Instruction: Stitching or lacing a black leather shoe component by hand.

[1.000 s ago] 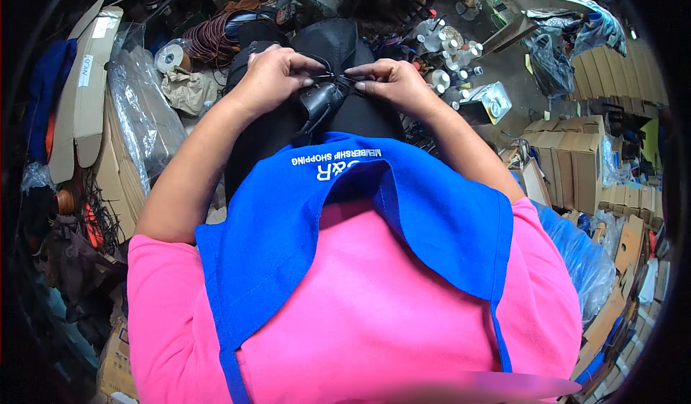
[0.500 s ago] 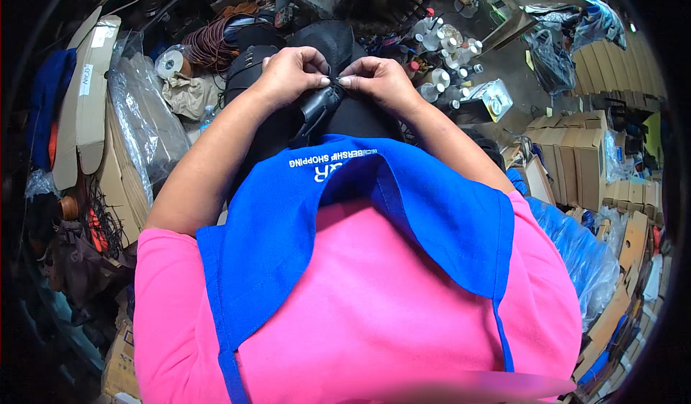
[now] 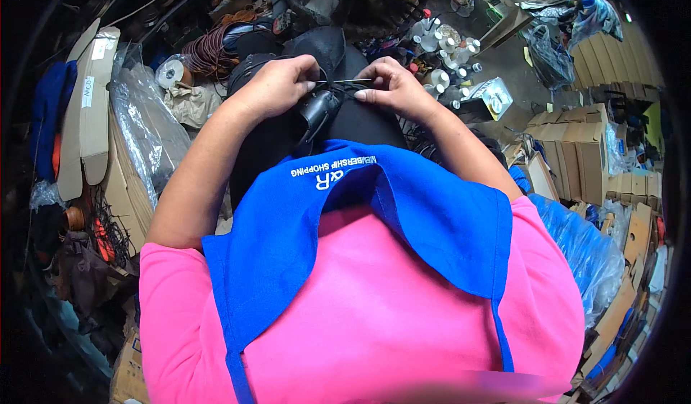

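A black leather shoe (image 3: 318,110) rests on my lap between both hands, its exact outline hard to make out against dark clothing. Black cord (image 3: 338,87) is gathered at its middle. My left hand (image 3: 277,86) pinches the cord from the left side, thumb and forefinger together. From the right, my right hand (image 3: 392,91) has thumb and fingers closed on the cord's other side. A thin silver needle-like rod (image 3: 354,80) spans the gap between the hands; which fingers hold it I cannot tell. A blue apron (image 3: 259,249) covers my front.
Several clear bottles (image 3: 443,48) stand on the floor ahead to the right, near a rectangular can (image 3: 493,98). Cardboard boxes (image 3: 572,148) are stacked at right. On the left lie cardboard sheets (image 3: 93,109), clear plastic sheeting (image 3: 144,116), a spool (image 3: 171,73) and coiled brown cord (image 3: 219,43).
My hands have moved apart, the left to the left and the right to the right. The silver rod and loops of black cord now show between them.
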`<act>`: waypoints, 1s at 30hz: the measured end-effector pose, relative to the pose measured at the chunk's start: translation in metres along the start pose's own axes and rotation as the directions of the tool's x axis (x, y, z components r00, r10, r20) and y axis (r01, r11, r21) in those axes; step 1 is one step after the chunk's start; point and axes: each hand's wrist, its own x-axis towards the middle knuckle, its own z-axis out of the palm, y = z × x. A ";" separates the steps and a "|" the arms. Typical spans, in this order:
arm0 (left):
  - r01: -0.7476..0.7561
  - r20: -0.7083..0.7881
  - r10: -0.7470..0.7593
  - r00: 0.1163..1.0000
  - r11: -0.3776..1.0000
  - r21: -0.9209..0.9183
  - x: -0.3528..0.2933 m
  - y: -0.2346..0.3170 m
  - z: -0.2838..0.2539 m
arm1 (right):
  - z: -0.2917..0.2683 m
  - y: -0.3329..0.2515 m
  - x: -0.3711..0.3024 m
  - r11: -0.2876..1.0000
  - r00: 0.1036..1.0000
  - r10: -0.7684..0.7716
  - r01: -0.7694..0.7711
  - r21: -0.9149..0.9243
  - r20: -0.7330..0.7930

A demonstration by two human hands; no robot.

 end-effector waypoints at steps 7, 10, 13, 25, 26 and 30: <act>-0.132 0.114 0.114 0.987 0.976 0.171 0.001 0.008 -0.005 | -0.025 -0.022 -0.017 0.980 0.994 0.090 -0.099 0.174 0.060; -0.152 0.137 0.124 0.983 0.963 0.223 0.002 0.013 -0.006 | -0.039 -0.021 0.013 0.974 0.990 0.124 -0.134 -0.182 -0.064; -0.161 0.137 0.132 0.982 0.960 0.228 0.005 0.010 -0.006 | -0.045 0.020 0.030 0.778 0.981 0.049 -0.156 -0.608 -0.190; -0.197 0.139 0.165 0.977 0.944 0.263 -0.002 -0.001 -0.011 | 0.002 -0.058 0.029 0.465 0.940 -0.076 0.327 -0.822 0.331; -0.224 0.116 0.201 0.973 0.940 0.256 -0.005 -0.007 -0.012 | 0.000 -0.052 0.028 0.459 0.925 -0.151 0.379 -0.803 0.350; -0.137 0.020 0.142 0.990 0.896 0.421 -0.036 -0.048 -0.041 | -0.036 -0.004 0.012 0.460 0.957 -0.166 0.287 -0.840 0.236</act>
